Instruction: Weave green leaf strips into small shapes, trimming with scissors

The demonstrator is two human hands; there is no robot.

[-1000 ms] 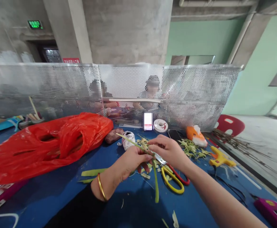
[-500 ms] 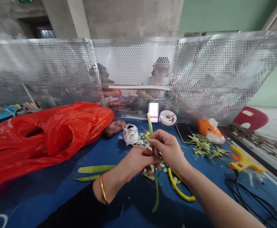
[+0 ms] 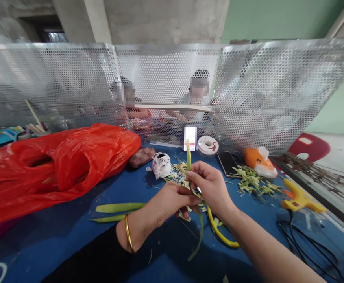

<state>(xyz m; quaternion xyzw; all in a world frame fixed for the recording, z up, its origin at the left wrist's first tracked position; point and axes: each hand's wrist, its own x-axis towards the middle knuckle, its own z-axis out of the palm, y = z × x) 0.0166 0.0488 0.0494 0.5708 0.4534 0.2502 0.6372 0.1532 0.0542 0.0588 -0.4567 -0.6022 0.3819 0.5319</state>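
Between my two hands runs a long green leaf strip (image 3: 189, 159), its upper end standing up and its lower end hanging in a curve over the table. My left hand (image 3: 173, 198), with a gold bangle at the wrist, pinches the strip low down. Just above it, my right hand (image 3: 209, 182) grips the same strip between thumb and fingers. A yellow loop-shaped handle (image 3: 222, 237) lies under my right forearm; what it belongs to is mostly hidden. Two flat green leaf pieces (image 3: 120, 207) rest on the table left of my left wrist.
On the blue table (image 3: 80, 243) are a red plastic bag (image 3: 107, 145), white cord (image 3: 161, 165), a checked pouch (image 3: 141, 157), a ribbon spool (image 3: 208, 145), phones, leaf scraps (image 3: 253, 181), a tissue pack (image 3: 260, 162) and a yellow glue gun (image 3: 302, 198). A perforated screen (image 3: 166, 70) stands behind; two people sit beyond it.
The strip's upper end has tilted to the right and stands straighter. Its hanging end now bows out to the right. Both hands keep nearly the same place.
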